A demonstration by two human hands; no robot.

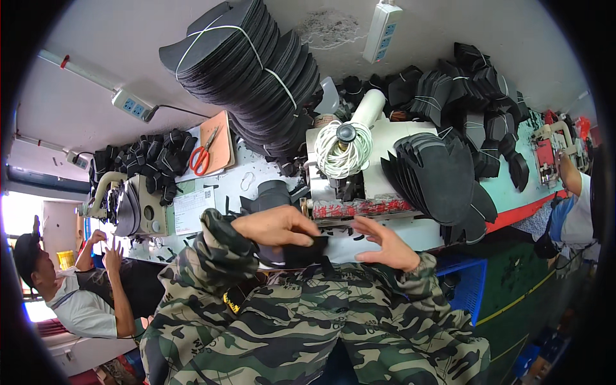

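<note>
left hand [277, 226]: fingers closed on black cut piece [301, 251], held just in front of the machine [359, 192]
right hand [385, 242]: fingers spread wide, empty, beside the piece
step: likely feeding 1 piece
next: needs edge alignment at the machine

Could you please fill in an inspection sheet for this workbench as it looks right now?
Surface: white bench top, crowded, scraps of black offcut near the hands.
Job's things: flat black cut piece under the left hand; more black pieces fanned in a stack to the right.
Clutter: big tied bundle of black pieces, red-handled scissors on a brown board, coil of white cord, paper sheet.
Grips: left hand closed on the black piece; right hand open, fingers spread, beside it.
Cables: two power strips, one with a dark lead, one on the wall.
Surroundings: a person seated to the left, another person's arm at the right.
</note>
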